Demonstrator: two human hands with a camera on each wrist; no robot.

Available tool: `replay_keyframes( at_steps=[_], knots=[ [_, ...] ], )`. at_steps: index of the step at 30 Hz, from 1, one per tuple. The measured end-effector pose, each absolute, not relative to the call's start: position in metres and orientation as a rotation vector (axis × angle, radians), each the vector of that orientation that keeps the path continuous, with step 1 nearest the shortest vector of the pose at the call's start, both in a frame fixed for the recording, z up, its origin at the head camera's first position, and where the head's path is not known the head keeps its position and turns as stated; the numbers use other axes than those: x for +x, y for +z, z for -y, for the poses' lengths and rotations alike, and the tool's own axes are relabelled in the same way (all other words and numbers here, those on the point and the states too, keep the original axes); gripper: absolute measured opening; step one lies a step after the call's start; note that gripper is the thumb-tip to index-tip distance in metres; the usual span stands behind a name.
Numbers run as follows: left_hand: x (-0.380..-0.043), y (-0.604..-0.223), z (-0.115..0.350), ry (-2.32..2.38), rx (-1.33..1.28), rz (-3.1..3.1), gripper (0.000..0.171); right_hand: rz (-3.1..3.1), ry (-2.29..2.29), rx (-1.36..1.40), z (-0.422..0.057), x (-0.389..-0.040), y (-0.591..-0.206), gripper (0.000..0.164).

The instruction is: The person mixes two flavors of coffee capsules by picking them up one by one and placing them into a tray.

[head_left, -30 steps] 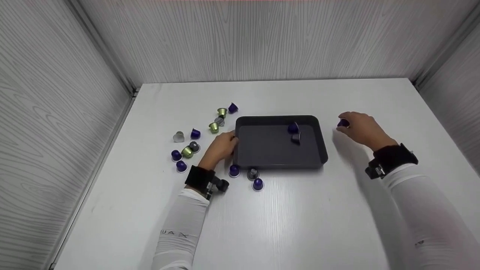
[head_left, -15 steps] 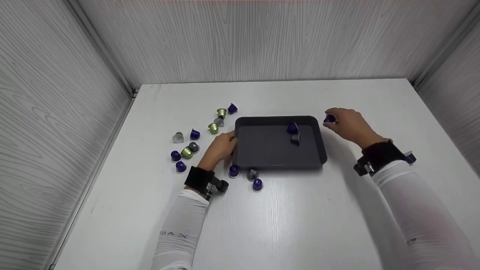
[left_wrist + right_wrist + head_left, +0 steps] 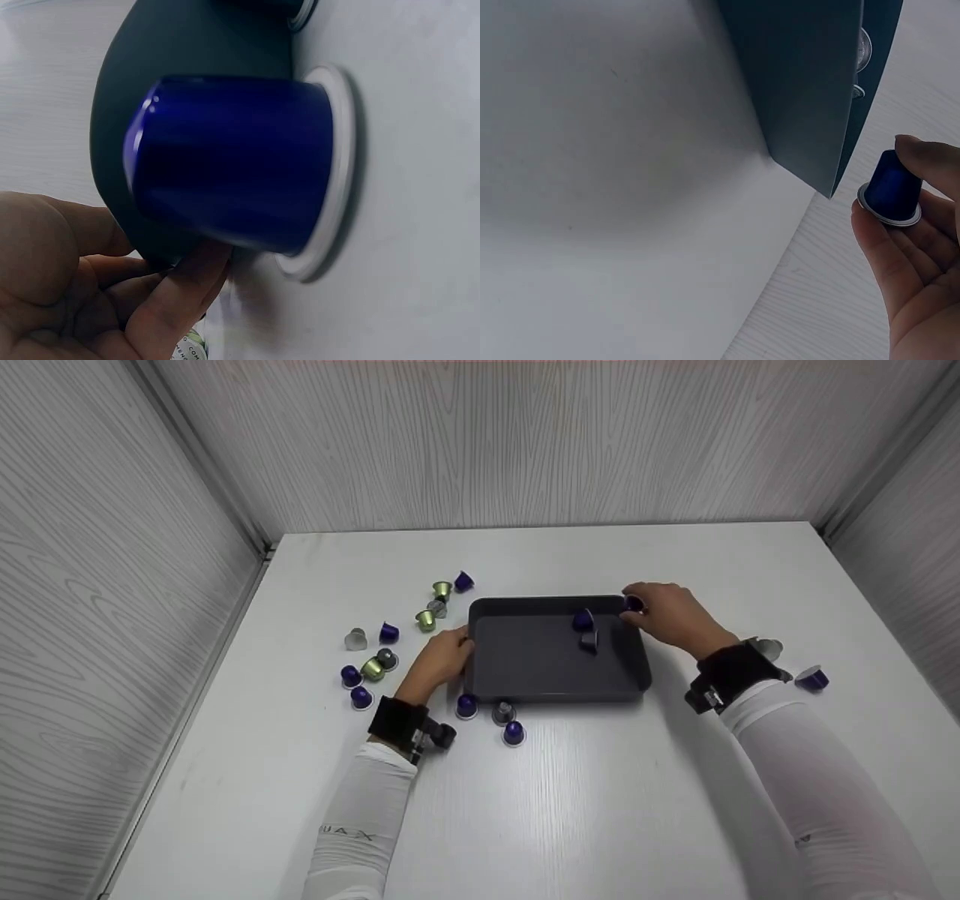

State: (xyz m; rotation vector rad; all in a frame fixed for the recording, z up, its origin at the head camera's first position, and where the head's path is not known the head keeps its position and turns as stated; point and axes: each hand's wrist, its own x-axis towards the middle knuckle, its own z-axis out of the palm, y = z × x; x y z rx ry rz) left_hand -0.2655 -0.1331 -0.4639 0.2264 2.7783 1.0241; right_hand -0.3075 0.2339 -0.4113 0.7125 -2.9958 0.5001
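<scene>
A dark grey tray (image 3: 555, 694) lies on the white table; my left hand (image 3: 439, 660) grips its left wall, thumb and fingers meeting at the edge in the left wrist view. Between the thumb and fingers of my right hand (image 3: 675, 619) is a purple coffee capsule (image 3: 895, 189), pinched at its base and rim. That hand is at the tray's back right corner, with the capsule overlapping the rim in the head view. Inside the tray rest a purple capsule (image 3: 583, 619) and a darker capsule (image 3: 589, 642), both tipped over.
Several purple, green and grey capsules (image 3: 373, 668) are scattered left of the tray. Close to its front edge stand a purple capsule (image 3: 466, 706), a grey one (image 3: 503, 713) and another purple one (image 3: 514, 733). Beside my right wrist lie a grey capsule (image 3: 769, 649) and a purple one (image 3: 812, 679).
My right hand has moved left with the purple capsule, from the table right of the tray to its back right corner. Two capsules now show beside my right wrist. My left hand stays at the tray.
</scene>
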Motion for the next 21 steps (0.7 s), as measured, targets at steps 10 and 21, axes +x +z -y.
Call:
replay_keyframes(
  at_steps=[10, 21],
  knots=[
    [-0.266, -0.465, 0.134, 1.026, 0.226, -2.775, 0.045, 3.063, 0.513, 0.723, -0.218, -0.309, -0.413, 0.040],
    [-0.265, -0.465, 0.132, 1.023, 0.243, -2.785, 0.045, 3.140, 0.388, 0.761, -0.202, -0.313, -0.417, 0.041]
  ],
)
